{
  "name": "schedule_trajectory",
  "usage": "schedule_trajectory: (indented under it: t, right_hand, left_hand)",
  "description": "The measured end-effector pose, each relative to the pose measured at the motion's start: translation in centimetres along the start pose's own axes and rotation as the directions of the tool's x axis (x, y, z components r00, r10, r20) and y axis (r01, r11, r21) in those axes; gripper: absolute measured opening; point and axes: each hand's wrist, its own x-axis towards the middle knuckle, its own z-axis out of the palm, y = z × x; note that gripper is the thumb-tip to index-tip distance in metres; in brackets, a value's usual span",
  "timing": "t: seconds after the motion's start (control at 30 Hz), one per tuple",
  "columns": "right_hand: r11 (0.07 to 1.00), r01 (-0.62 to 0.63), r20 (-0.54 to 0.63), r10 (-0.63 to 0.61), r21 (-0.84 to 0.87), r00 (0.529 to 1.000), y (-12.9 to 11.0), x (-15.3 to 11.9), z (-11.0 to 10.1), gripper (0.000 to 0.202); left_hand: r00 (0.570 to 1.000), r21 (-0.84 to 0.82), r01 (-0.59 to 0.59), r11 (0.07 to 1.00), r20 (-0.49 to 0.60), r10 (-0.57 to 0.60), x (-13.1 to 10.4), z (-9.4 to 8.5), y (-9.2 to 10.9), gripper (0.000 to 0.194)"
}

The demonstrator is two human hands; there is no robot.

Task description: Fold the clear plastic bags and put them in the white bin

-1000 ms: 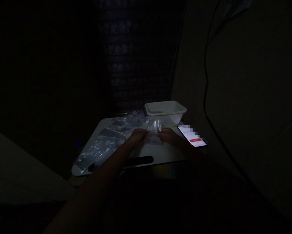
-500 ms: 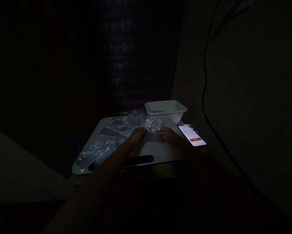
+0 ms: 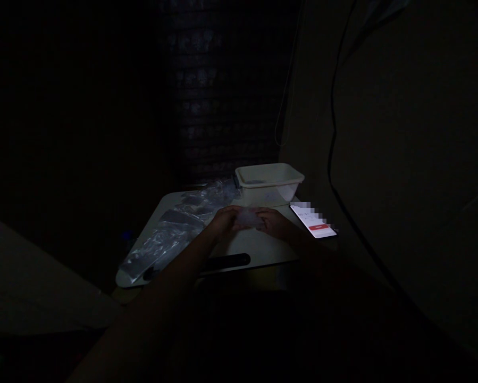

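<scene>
Between my hands, a clear plastic bag (image 3: 249, 218) is held low above the white table (image 3: 239, 244). My left hand (image 3: 225, 219) grips its left side, and my right hand (image 3: 274, 222) has closed on its right side. The bag looks flat and folded, though the dim light blurs its edges. To the left lies a spread of crinkled clear plastic bags (image 3: 167, 239), reaching from the table's near left corner to the back. Just behind my hands stands a pale plastic tub (image 3: 268, 192).
A lit phone (image 3: 316, 226) lies at the table's right edge. There is a dark slot (image 3: 228, 260) along the near edge. A dark cable (image 3: 333, 133) hangs on the right wall, and a ribbed dark blind (image 3: 223, 96) covers the back.
The bag's crumpled, shiny top that stood up between my hands is now folded down flat. My hands stay in nearly the same place, and the view has shifted slightly.
</scene>
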Motion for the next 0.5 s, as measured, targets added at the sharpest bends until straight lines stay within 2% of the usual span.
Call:
schedule_trajectory:
  t: [0.07,0.13,0.27,0.33,0.37,0.4,0.5]
  right_hand:
    - [0.952,-0.101,0.018,0.100,0.289,0.995,0.1,0.1,0.4,0.021]
    - [0.833,-0.229,0.048,0.237,0.503,0.970,0.2,0.2,0.7,0.021]
    - [0.568,-0.366,0.106,0.438,0.737,0.893,0.3,0.3,0.5,0.024]
    - [0.454,-0.395,0.140,0.499,0.799,0.855,0.2,0.2,0.2,0.021]
    - [0.427,-0.393,0.142,0.510,0.814,0.849,0.2,0.1,0.0,0.020]
    - [0.451,-0.378,0.124,0.498,0.808,0.858,0.2,0.0,0.0,0.020]
    - [0.625,-0.307,0.042,0.401,0.718,0.915,0.3,-0.2,0.1,0.021]
  left_hand:
    - [1.000,0.018,0.002,1.000,-0.006,-0.002,0.0,-0.1,0.0,0.019]
    - [1.000,0.030,0.005,1.000,-0.012,-0.005,0.2,-0.3,0.0,0.021]
    - [0.997,0.026,0.064,0.998,-0.048,-0.063,0.6,-0.7,-0.2,0.017]
    - [0.993,0.033,0.088,0.996,-0.083,-0.085,0.8,-0.8,-0.6,0.016]
    - [0.993,0.041,0.078,0.996,-0.094,-0.074,1.0,-0.8,-0.8,0.014]
    - [0.994,0.054,0.055,0.997,-0.098,-0.049,1.1,-0.8,-1.0,0.012]
    - [0.993,0.095,-0.015,0.995,-0.115,0.025,1.1,-0.6,-1.6,0.010]
